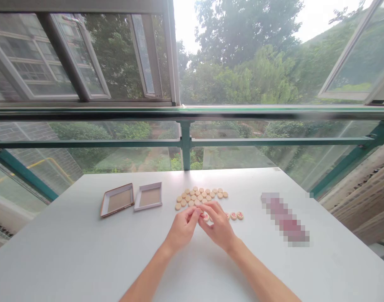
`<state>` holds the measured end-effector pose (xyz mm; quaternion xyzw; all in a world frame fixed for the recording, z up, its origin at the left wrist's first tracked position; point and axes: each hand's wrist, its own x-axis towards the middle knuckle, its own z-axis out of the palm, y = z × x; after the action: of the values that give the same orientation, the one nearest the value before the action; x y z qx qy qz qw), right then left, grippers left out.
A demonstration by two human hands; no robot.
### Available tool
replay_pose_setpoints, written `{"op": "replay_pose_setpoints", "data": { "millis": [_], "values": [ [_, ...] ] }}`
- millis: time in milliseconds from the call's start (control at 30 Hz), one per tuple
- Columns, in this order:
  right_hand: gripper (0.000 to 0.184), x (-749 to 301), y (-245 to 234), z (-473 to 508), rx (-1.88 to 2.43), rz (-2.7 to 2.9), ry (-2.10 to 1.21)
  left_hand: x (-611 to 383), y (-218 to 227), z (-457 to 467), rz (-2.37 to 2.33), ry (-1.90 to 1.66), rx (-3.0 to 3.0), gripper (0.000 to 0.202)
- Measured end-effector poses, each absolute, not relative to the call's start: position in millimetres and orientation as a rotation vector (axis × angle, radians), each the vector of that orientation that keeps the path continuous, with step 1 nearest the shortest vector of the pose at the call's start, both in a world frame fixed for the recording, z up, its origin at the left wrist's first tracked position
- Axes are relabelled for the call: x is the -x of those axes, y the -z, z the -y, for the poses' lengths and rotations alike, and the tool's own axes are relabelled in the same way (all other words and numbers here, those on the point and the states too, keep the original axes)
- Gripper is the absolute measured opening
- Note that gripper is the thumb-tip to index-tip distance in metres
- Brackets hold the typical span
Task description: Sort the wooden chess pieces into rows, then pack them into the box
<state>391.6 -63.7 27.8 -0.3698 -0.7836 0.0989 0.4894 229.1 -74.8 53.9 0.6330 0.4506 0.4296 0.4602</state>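
My left hand (182, 224) and my right hand (219, 226) meet over the white table, fingertips nearly touching. The left thumb and index finger pinch together at what looks like a Chinese chess piece, mostly hidden. My right thumb and index finger curve around the same spot. Just beneath the right fingers lies a round Chinese chess piece (206, 217) with a red character. The row goes on to the right, partly covered by that hand, up to an end piece (240, 215). Beyond the hands sits a cluster of blank-side-up pieces (193, 198).
Two shallow box halves stand left on the white table (116, 260): a brown-edged one (117, 200) and a pale one (148, 196). At right lies a blurred-out reddish item (286, 220). A green railing (185, 144) and windows border the far edge.
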Motion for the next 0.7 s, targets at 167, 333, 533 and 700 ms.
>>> {"op": "replay_pose_setpoints", "data": {
  "millis": [167, 333, 533, 700],
  "values": [
    [0.026, -404.7, -31.7, 62.0, 0.909, 1.914, -0.349, -225.1, -66.3, 70.1, -1.212, -0.924, -1.896, 0.038],
    [0.020, -407.0, -25.9, 58.0, 0.980, 1.806, -0.427, -209.7, -47.6, 65.8, -1.340, -0.980, -1.839, 0.035],
    [0.016, -393.3, -20.6, 69.1, 0.987, 1.838, -0.522, -205.3, -28.0, 76.0, -1.360, -0.950, -1.956, 0.037],
    [0.018, -383.4, -20.9, 80.2, 0.961, 1.818, -0.675, -205.7, -25.9, 81.0, -1.310, -0.912, -2.123, 0.034]
  ]
}}
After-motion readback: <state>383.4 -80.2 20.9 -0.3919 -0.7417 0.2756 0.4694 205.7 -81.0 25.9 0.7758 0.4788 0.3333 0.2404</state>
